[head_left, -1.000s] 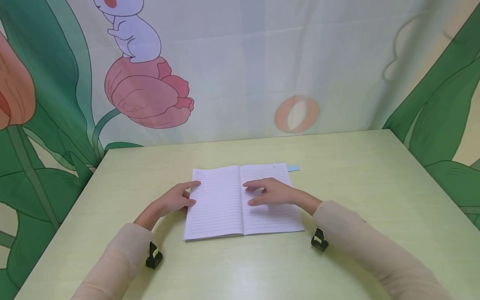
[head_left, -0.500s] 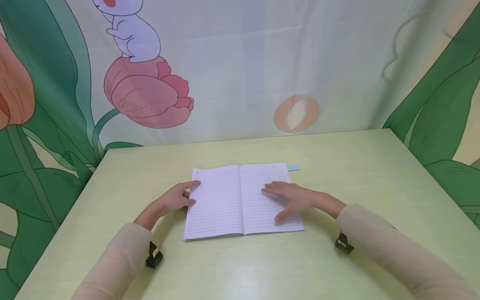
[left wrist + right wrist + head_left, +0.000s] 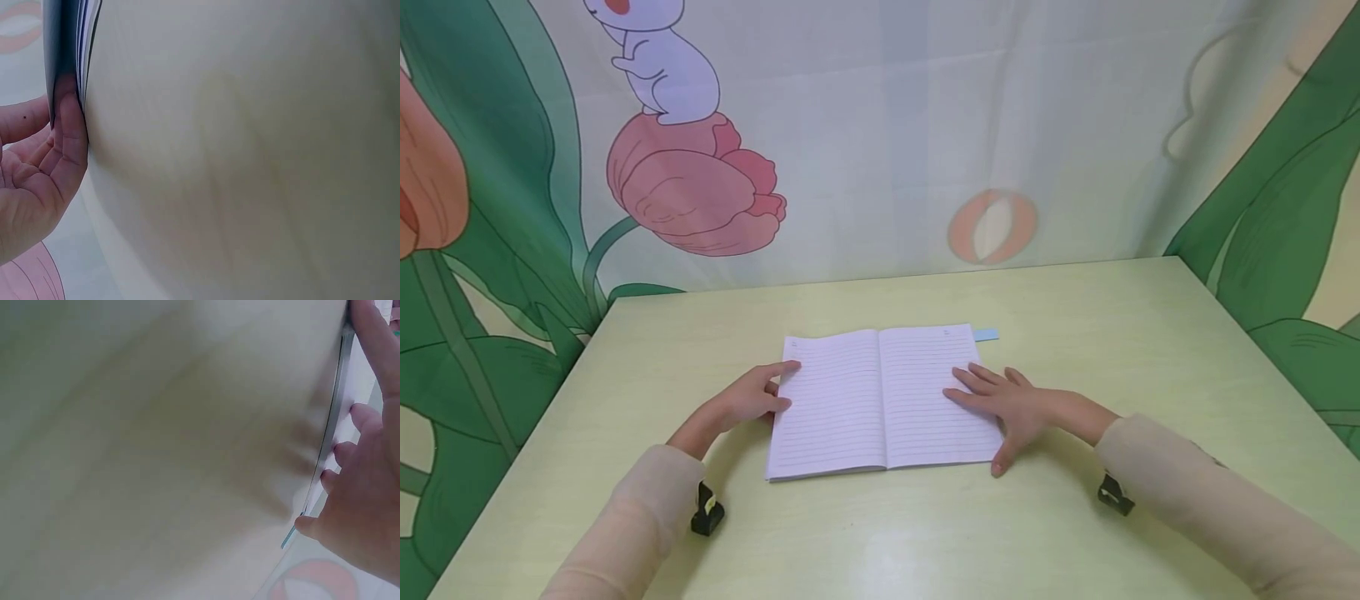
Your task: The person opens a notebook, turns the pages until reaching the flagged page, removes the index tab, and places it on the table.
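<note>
An open notebook (image 3: 835, 417) with lined white pages lies on the table, a blue tab (image 3: 987, 335) poking out past its upper right corner. My left hand (image 3: 747, 398) pinches the notebook's left edge. In the left wrist view, its fingers reach between a leaf (image 3: 55, 44) and the pages behind, with the thumb on the leaf's other side. My right hand (image 3: 1017, 410) is spread over the right page's outer edge, fingertips on the paper and thumb at the lower right corner. From the right wrist, the fingers (image 3: 365, 415) show along the notebook's edge (image 3: 338, 394).
The pale wood-look table (image 3: 880, 533) runs back to a curtain (image 3: 850, 167) printed with flowers, leaves and a white animal. Each wrist bears a small black camera, the left one (image 3: 706, 510) and the right one (image 3: 1115, 494), below the beige sleeves.
My right hand has slid right from near the notebook's middle to the right page's outer edge, its fingers spreading. My left hand and the notebook have stayed put.
</note>
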The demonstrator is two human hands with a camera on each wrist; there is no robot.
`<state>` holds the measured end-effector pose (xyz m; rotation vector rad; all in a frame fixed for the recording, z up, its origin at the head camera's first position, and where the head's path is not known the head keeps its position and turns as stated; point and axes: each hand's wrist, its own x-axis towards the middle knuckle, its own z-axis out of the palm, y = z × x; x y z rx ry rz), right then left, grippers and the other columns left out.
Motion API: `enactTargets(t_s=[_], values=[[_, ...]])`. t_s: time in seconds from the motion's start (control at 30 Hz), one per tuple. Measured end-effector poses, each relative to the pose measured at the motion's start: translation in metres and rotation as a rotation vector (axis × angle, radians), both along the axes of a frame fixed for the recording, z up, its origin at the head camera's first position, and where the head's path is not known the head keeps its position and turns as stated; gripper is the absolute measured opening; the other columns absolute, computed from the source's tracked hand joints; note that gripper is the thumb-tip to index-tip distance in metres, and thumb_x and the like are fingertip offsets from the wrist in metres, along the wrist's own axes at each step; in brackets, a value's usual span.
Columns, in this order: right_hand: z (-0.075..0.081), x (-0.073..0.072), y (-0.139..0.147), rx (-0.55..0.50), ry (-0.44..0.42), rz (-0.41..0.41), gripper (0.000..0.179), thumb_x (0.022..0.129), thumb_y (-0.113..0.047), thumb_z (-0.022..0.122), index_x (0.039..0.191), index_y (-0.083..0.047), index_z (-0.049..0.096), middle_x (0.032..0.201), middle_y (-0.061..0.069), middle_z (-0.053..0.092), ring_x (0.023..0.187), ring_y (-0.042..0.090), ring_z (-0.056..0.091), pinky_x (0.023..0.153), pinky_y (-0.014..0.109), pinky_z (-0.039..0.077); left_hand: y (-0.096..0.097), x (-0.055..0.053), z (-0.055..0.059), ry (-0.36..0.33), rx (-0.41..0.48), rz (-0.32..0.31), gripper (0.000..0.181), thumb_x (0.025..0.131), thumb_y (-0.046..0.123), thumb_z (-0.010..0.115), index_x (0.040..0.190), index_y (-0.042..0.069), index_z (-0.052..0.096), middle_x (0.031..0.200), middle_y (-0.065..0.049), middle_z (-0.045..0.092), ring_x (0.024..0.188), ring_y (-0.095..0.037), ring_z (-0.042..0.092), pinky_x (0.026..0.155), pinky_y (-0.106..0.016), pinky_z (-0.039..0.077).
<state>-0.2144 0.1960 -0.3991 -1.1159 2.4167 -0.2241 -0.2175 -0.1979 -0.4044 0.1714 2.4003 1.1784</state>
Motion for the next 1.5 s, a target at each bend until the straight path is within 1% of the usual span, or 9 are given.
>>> enactTargets(t_s=[0.17,0.33,0.53,0.7,0.83,0.97,1.1,1.2,1.5], values=[[0.001,-0.002,0.002,-0.003,0.005,0.016,0.115,0.06,-0.064,0.071,0.147,-0.013,0.014,0.151,0.014,-0.002,0.136,0.035,-0.008,0.098,0.065,-0.001,0.0,0.0,0.0,-0.002,-0.004,0.0,0.062,0.085,-0.002,0.057,0.141,0.001,0.029,0.088,-0.016,0.058,0.07,-0.018,0.056,0.063,-0.03,0.048],[0.002,-0.009,0.006,-0.008,-0.015,0.038,0.11,0.065,-0.061,0.07,0.146,-0.012,0.016,0.151,0.015,-0.001,0.135,0.037,-0.007,0.096,0.066,-0.001,0.001,0.0,0.002,-0.004,-0.017,-0.004,0.062,0.086,0.0,0.058,0.141,0.003,0.029,0.09,-0.016,0.058,0.071,-0.019,0.056,0.064,-0.031,0.047],[-0.002,-0.011,0.008,-0.046,-0.021,0.037,0.107,0.065,-0.06,0.07,0.146,-0.012,0.019,0.151,0.015,0.002,0.135,0.037,-0.005,0.096,0.067,-0.002,0.0,0.001,0.002,-0.004,-0.025,-0.003,0.062,0.086,-0.001,0.057,0.141,0.003,0.029,0.089,-0.016,0.058,0.069,-0.019,0.056,0.064,-0.031,0.048],[-0.006,-0.012,0.009,-0.079,0.002,0.041,0.104,0.066,-0.06,0.068,0.145,-0.012,0.022,0.151,0.015,0.005,0.135,0.038,-0.003,0.095,0.067,0.001,-0.001,0.0,0.003,-0.013,-0.037,0.004,0.062,0.086,-0.001,0.057,0.141,0.004,0.03,0.088,-0.016,0.057,0.069,-0.019,0.055,0.063,-0.03,0.047],[-0.009,-0.012,0.008,-0.098,0.026,0.028,0.1,0.068,-0.061,0.066,0.145,-0.012,0.024,0.15,0.014,0.008,0.135,0.037,0.0,0.095,0.067,0.004,-0.001,0.0,0.003,-0.017,-0.041,0.001,0.062,0.086,-0.001,0.057,0.142,0.004,0.03,0.088,-0.016,0.057,0.069,-0.019,0.055,0.064,-0.029,0.047],[-0.009,-0.01,0.006,-0.122,0.056,-0.013,0.106,0.067,-0.062,0.066,0.146,-0.01,0.019,0.15,0.015,0.006,0.135,0.037,0.0,0.096,0.066,0.006,0.0,0.0,0.003,-0.018,-0.035,-0.005,0.062,0.086,-0.001,0.057,0.142,0.004,0.03,0.088,-0.016,0.057,0.068,-0.019,0.056,0.064,-0.03,0.048],[-0.008,-0.01,0.002,-0.107,0.079,-0.065,0.114,0.065,-0.064,0.067,0.146,-0.006,0.013,0.15,0.019,0.002,0.135,0.039,-0.002,0.097,0.065,0.006,0.0,-0.001,0.001,-0.021,-0.038,-0.001,0.062,0.086,-0.001,0.057,0.142,0.004,0.03,0.086,-0.015,0.056,0.067,-0.019,0.055,0.063,-0.029,0.047],[-0.006,-0.01,-0.001,-0.07,0.069,-0.084,0.114,0.065,-0.065,0.066,0.146,-0.007,0.011,0.149,0.02,-0.001,0.135,0.039,-0.005,0.098,0.064,0.004,0.0,-0.002,0.001,-0.023,-0.034,0.0,0.062,0.086,-0.001,0.057,0.142,0.004,0.03,0.085,-0.015,0.056,0.066,-0.019,0.055,0.062,-0.029,0.046],[-0.002,-0.008,-0.017,-0.009,0.073,-0.068,0.116,0.064,-0.068,0.065,0.147,-0.01,0.009,0.149,0.019,-0.004,0.135,0.036,-0.009,0.099,0.063,-0.002,-0.001,-0.003,-0.001,-0.017,-0.043,-0.002,0.062,0.086,-0.001,0.057,0.142,0.005,0.03,0.089,-0.015,0.057,0.068,-0.019,0.056,0.063,-0.029,0.047]])
